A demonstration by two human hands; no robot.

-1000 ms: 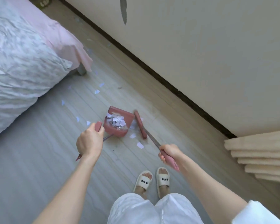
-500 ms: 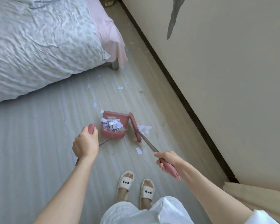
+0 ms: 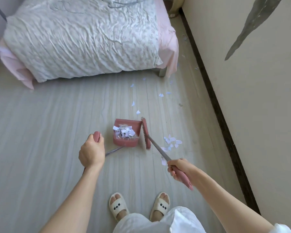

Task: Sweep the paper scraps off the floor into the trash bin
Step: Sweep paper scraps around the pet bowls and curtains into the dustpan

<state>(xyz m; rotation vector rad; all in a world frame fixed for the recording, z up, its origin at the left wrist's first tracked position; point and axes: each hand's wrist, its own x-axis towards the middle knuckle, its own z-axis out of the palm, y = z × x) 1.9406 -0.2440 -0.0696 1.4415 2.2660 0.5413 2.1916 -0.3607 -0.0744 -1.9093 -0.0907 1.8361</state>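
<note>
**Broom head drawn up against the dustpan mouth, loose scraps left behind it**

Head view: The left hand [image 3: 92, 153] has its fingers curled round the pink grip of the dustpan [image 3: 126, 134], which sits on the floor [image 3: 40, 132] well short of the bed's foot edge, its tray heaped with paper. The right hand [image 3: 178, 169] is wrapped round the handle of the broom [image 3: 145, 132]. Half a second ago the broom head stood a little off the pan with scraps at its bristles; now it lies flush along the pan's right side, so that stroke looks finished. Yet a cluster of paper scraps [image 3: 172, 141] lies on the far side of the head, toward the wall's dark skirting [image 3: 225, 125], missed by that pass, and a trail of stray scraps [image 3: 138, 112] runs on toward the bed corner [image 3: 165, 71]. No trash bin is in view. I judge more strokes are needed before emptying. The bed leg and overhanging pink sheet crowd the far scraps; the slippers [image 3: 118, 206] stand clear behind.
</note>
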